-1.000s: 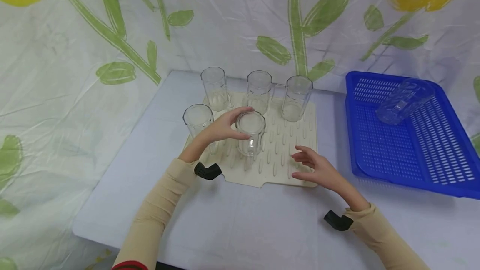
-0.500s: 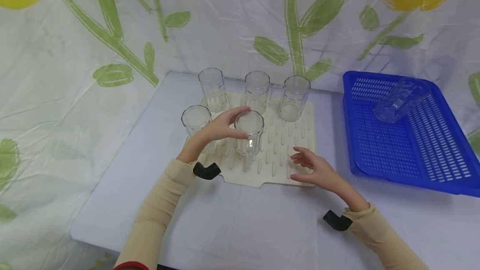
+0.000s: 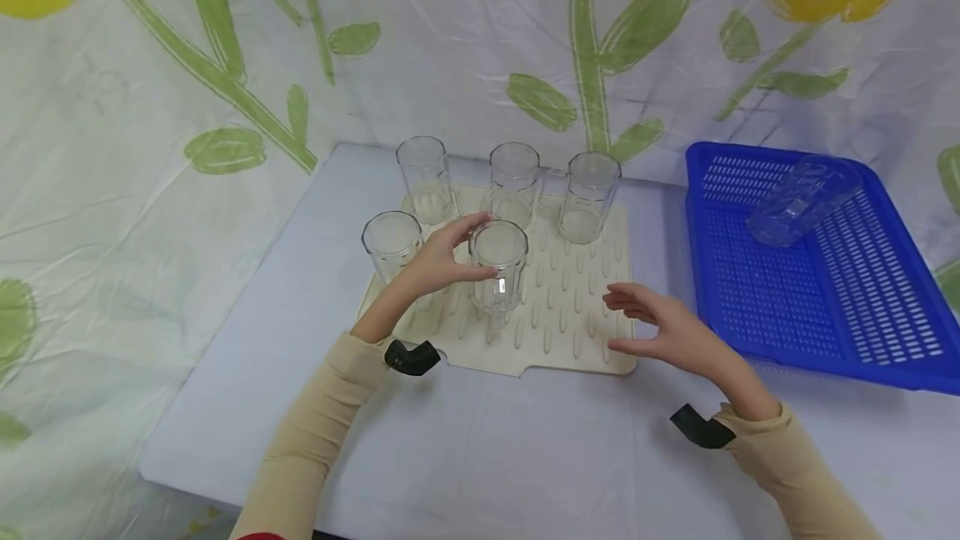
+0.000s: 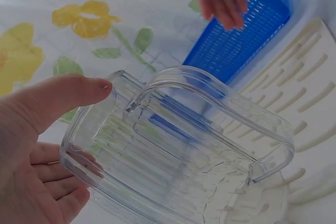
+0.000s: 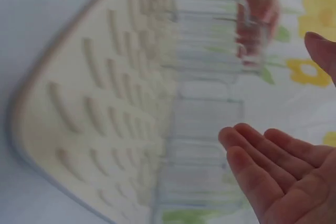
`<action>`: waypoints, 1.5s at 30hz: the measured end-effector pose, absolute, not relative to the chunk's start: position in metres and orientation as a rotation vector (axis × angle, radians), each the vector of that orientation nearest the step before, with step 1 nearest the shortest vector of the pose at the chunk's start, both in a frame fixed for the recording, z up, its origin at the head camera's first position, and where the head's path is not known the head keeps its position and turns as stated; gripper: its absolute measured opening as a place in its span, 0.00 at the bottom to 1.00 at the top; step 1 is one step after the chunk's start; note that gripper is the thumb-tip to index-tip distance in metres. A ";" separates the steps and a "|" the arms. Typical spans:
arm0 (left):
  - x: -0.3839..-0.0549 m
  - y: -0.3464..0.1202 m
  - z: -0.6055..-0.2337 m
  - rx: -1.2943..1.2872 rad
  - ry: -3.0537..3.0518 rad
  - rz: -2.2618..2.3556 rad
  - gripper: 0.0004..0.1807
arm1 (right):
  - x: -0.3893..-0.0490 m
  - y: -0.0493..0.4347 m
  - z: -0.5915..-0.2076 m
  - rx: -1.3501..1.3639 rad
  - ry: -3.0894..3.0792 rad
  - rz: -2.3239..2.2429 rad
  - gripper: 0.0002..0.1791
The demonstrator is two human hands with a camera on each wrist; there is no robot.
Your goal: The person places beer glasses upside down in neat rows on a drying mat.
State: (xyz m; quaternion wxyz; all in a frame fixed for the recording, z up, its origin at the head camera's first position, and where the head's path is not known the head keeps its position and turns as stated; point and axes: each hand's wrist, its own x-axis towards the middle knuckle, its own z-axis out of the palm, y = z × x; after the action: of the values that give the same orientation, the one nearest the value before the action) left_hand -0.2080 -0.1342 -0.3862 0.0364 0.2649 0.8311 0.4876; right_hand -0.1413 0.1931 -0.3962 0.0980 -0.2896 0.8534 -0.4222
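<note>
A clear glass mug (image 3: 501,294) stands on the cream ridged mat (image 3: 558,348), its handle (image 4: 210,90) towards the camera in the left wrist view. My left hand (image 3: 442,261) is around the upper part of this mug, thumb along its near side and fingers behind. In the left wrist view, the thumb tip lies right at the glass and the fingers are loosely extended, partly seen through it. Above the mat's right edge, my right hand (image 3: 671,332) is held with fingers and thumb apart, nothing between them. Another glass mug (image 3: 392,244) stands just left of my left hand.
Three more glass mugs (image 3: 588,202) stand in a row along the mat's back edge. To the right is a blue plastic basket (image 3: 780,307), with one glass mug (image 3: 802,198) lying tilted inside. A white flowered sheet (image 3: 450,48) hangs behind the white table (image 3: 480,440).
My right hand has moved to the right, away from the mug. The left hand's fingers have drawn slightly back from the mug's rim, which stays in place.
</note>
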 end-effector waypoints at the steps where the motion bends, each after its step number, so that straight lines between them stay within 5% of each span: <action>1: -0.208 -0.134 -0.386 0.807 2.557 1.496 0.43 | -0.142 0.196 -0.391 -0.874 2.529 -1.279 0.36; 10: -0.205 -0.135 -0.387 0.818 2.515 1.623 0.49 | -0.150 0.223 -0.356 -0.849 2.588 -1.567 0.39; 23: -0.190 -0.129 -0.359 0.839 2.530 1.637 0.40 | -0.160 0.253 -0.332 -0.696 2.775 -1.575 0.38; 33: -0.194 -0.128 -0.373 0.832 2.599 1.561 0.42 | -0.175 0.283 -0.315 -0.423 2.605 -2.139 0.32; 45: -0.203 -0.127 -0.385 0.801 2.639 1.531 0.37 | -0.194 0.303 -0.315 0.172 2.971 -2.226 0.26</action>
State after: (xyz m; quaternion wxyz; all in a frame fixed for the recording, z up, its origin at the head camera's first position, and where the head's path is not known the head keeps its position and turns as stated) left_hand -0.2027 -0.1271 -0.3855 -0.0064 0.2540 0.8365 0.4855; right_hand -0.1944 0.3035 -0.3150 -0.2833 0.0444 0.7666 -0.5745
